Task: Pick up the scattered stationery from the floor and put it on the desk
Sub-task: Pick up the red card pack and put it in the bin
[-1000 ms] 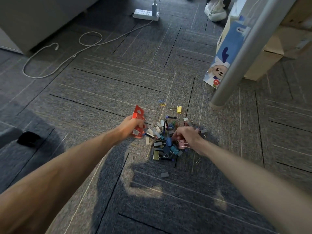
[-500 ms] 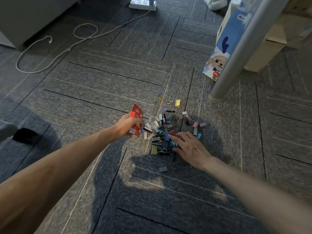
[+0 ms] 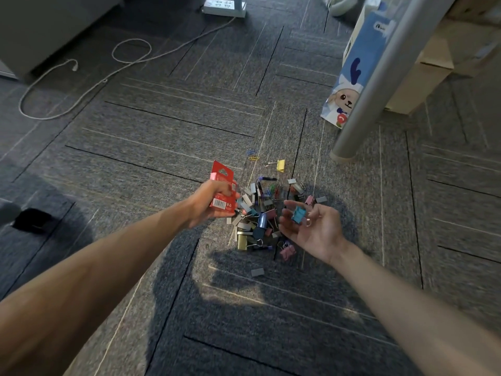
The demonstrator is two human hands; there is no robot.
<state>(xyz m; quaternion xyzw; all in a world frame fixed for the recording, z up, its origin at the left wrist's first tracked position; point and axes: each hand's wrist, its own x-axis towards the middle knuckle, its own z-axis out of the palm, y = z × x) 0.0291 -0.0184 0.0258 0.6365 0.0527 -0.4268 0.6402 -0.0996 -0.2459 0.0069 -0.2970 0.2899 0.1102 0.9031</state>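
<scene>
Metal desk leg [image 3: 379, 77] and blue cartoon carton [image 3: 362, 50] sit just behind clip pile [image 3: 257, 213] on carpet [image 3: 162, 126]. White cable [image 3: 105, 80] well off left. Left hand [image 3: 210, 206] grips red box [image 3: 223, 189], contents hidden. Right hand [image 3: 314, 230] palm-up, relaxed, teal clip [image 3: 298, 215] resting on fingers.

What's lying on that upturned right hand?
A teal clip rests on the right hand, near the fingers. The hand hides whatever lies on the carpet beneath it.
</scene>
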